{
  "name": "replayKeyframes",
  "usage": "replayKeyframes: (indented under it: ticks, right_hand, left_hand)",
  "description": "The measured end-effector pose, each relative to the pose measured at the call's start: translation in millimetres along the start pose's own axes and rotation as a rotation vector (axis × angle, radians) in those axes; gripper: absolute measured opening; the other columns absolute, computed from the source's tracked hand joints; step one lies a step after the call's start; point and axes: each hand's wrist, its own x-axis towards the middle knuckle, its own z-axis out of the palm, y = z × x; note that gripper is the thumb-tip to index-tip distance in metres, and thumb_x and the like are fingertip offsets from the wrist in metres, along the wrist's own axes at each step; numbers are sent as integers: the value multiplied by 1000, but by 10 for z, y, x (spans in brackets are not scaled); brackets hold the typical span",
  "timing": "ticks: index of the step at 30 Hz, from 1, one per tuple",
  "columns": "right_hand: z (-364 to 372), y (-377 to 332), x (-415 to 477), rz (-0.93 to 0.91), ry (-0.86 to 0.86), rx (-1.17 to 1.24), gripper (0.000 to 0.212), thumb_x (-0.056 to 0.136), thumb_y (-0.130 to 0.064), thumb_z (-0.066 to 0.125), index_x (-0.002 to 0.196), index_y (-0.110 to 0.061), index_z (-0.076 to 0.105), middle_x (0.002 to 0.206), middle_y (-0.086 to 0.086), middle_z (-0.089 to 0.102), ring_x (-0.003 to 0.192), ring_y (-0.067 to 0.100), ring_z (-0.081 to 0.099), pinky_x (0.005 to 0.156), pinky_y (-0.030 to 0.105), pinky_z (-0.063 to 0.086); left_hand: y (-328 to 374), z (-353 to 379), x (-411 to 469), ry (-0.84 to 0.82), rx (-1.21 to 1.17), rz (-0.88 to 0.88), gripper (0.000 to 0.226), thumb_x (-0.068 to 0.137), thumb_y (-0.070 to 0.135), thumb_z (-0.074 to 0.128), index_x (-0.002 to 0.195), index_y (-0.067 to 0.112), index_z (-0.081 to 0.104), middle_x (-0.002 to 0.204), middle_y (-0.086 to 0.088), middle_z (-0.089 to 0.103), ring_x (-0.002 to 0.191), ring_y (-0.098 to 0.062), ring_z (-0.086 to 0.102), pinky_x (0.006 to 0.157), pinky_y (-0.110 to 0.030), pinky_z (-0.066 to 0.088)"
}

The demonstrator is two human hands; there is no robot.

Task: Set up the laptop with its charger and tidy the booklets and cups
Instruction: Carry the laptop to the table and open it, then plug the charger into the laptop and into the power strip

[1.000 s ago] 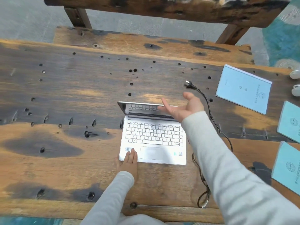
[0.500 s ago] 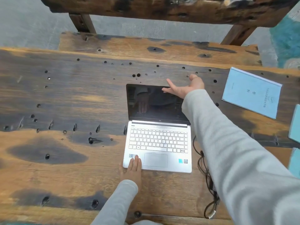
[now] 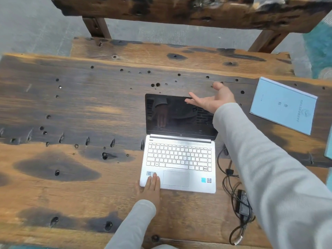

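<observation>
A silver laptop [image 3: 179, 159] stands open in the middle of the wooden table [image 3: 71, 108], its dark screen tilted back. My left hand [image 3: 151, 187] presses flat on the laptop's front left corner with straight fingers. My right hand [image 3: 212, 100] is at the screen's top right edge, palm up, fingers straight and thumb spread. The black charger brick [image 3: 243, 205] with its coiled cable [image 3: 228, 169] lies right of the laptop, partly hidden under my right sleeve. A light blue booklet [image 3: 283, 105] lies at the far right. No cups are in view.
The edge of a second blue booklet [image 3: 329, 146] shows at the right border. A wooden bench [image 3: 161, 51] stands behind the table, its backrest beam [image 3: 179, 9] across the top. The tabletop is pitted with holes.
The laptop lid went from nearly closed to fully open, pushed back by my right hand. My left hand stayed on the front corner. The view shifted, putting the right booklets and cups out of frame.
</observation>
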Motion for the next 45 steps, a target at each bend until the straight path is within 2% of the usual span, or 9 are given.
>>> replayKeyframes:
  ticks: [6,11,18,22,25,30,38,43,45]
  right_hand:
    - [-353,-29,-177,-138,32,-682,60,101,-31,53,140,12,40,129,35,57,113,42,64,93,45,58]
    - [-1021,-185,-411,-367,384,-1193,51,100,-26,57,142,2,49,132,33,57,116,46,62,104,50,49]
    - [-2131,-396,-924,-483,648,-1106,17,95,-18,64,99,-3,70,100,14,74,92,24,71,91,38,57]
    - [-2489,-438,-1100,-471,720,-1089,33,90,-26,70,63,-11,60,67,9,68,62,20,65,70,28,55]
    - [-2623,-469,-1112,-449,660,-1048,26,97,-16,60,72,-10,58,58,3,59,47,13,56,50,22,45]
    - [-2769,-518,-983,-408,603,-1143,22,92,5,53,77,-7,64,70,12,54,58,20,49,55,30,39]
    - [-2815,-886,-442,-383,476,-1236,19,86,-23,67,103,-15,64,88,6,66,79,22,61,79,34,49]
    - [-2823,-1091,105,-402,424,-1312,40,87,-21,69,124,-14,55,121,18,66,109,34,66,101,50,51]
    - [-2821,-1123,310,-429,403,-1401,42,87,-22,68,126,-11,56,123,18,66,116,38,63,102,49,49]
  left_hand:
    - [-79,-90,7,-3,-32,49,72,104,42,28,161,14,-8,169,-1,-16,157,-18,-4,119,-65,-3]
    - [-171,-237,-47,126,-169,85,65,105,40,31,161,20,6,171,0,2,154,-23,16,123,-58,4]
    - [6,-611,4,225,-107,215,59,106,40,31,160,23,16,170,-3,10,153,-20,21,124,-53,4]
    - [305,-783,25,220,-146,302,59,105,39,36,160,23,20,170,-4,12,149,-26,31,121,-47,24]
    - [598,-898,29,204,-307,335,60,105,39,40,160,24,22,169,-1,15,150,-26,29,119,-41,30]
    - [1163,-1121,45,168,-596,302,62,102,41,49,158,26,30,164,2,33,149,-24,32,117,-35,26]
    - [2045,-1300,194,201,-830,258,58,105,43,41,157,21,31,169,-4,17,156,-17,10,122,-36,13]
    - [2385,-1230,538,243,-924,232,45,104,34,47,143,12,48,142,-1,50,131,-17,46,98,-23,31]
    - [2513,-1156,685,221,-981,237,44,103,32,49,143,14,50,139,4,55,129,-17,52,105,-29,37]
